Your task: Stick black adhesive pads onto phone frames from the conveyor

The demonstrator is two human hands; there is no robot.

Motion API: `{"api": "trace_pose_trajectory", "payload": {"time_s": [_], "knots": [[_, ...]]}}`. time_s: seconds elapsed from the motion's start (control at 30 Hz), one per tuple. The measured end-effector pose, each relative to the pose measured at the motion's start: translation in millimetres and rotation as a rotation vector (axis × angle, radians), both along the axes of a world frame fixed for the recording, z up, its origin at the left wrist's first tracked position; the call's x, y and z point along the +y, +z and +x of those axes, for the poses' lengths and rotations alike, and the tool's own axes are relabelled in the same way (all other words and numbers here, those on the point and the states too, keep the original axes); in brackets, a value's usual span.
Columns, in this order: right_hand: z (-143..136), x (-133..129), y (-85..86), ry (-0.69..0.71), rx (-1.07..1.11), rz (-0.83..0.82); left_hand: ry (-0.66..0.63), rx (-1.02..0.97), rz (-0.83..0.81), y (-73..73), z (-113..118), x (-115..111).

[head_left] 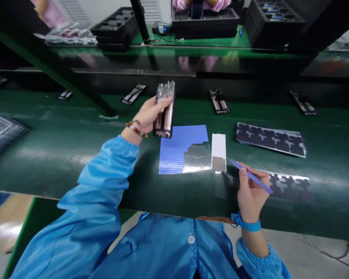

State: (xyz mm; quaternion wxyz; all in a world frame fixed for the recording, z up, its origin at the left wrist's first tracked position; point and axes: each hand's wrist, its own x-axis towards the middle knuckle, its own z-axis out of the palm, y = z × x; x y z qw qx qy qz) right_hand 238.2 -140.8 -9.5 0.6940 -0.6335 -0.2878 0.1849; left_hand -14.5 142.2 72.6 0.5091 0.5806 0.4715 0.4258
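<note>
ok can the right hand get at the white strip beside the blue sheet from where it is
Probably yes: the right hand is close by, and the purple tool it holds points at the right edge of the white strip, with nothing visible in between.

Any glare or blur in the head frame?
Head view: glare low on the blue sheet and on the film strip by the right hand; hazy highlights on the bench; the phone in the left hand looks slightly soft.
</note>
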Motion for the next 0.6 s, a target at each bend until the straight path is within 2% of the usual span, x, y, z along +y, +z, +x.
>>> {"api": "trace_pose_trajectory", "payload": {"time_s": [0.13, 0.27, 0.33, 0.43, 0.53, 0.6], "knots": [[-5.7, 7.0, 7.5, 0.02, -0.034, -0.056, -0.207, -0.083, -0.06, -23.0, -0.8, -80.8], [-12.3, 17.0, 12.1, -0.019, -0.032, -0.073, -0.454, 0.025, 0.049, -47.4, 9.1, -130.7], [-16.2, 20.1, 12.7, -0.021, -0.012, -0.071, -0.55, 0.121, 0.091, -56.1, 19.0, -143.7], [-22.3, 21.7, 13.1, 0.013, -0.009, -0.098, -0.575, 0.263, 0.186, -62.8, 37.0, -150.3], [-27.1, 23.6, 14.4, 0.011, -0.033, -0.101, -0.595, 0.436, 0.391, -62.2, 47.3, -146.0], [-29.5, 26.0, 15.9, 0.006, -0.031, -0.087, -0.599, 0.582, 0.53, -58.6, 43.6, -142.7]]}}
